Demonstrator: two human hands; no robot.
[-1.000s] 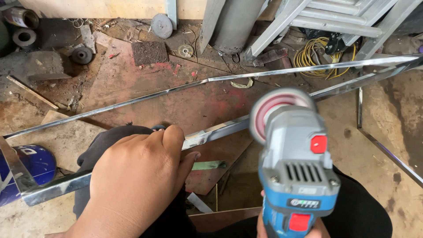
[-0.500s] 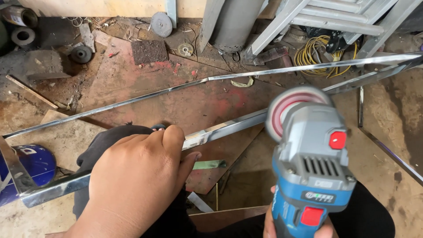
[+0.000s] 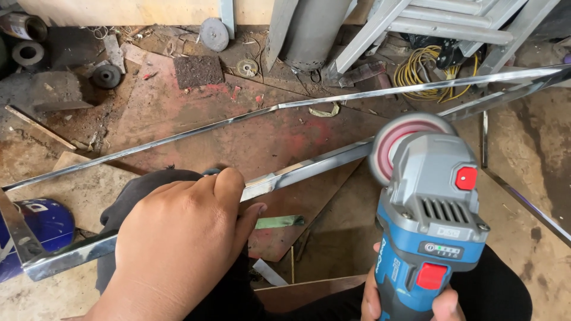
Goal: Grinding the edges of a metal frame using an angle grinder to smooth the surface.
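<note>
My left hand is clamped over a shiny metal bar of a polished steel frame, pressing it down on my dark-trousered knee. My right hand, only its fingertips showing at the bottom edge, holds a blue and grey angle grinder upright. The grinder's pink-faced disc sits right against the same bar, to the right of my left hand. Whether the disc touches the bar I cannot tell.
A second thin steel bar runs diagonally across the rusty red floor plate. A blue can lies at the left. Yellow cable, aluminium ladder legs, a grey pipe and spare grinding discs lie at the back.
The grinder has moved to the right along the bar and slightly up. My left hand has kept its grip in the same place.
</note>
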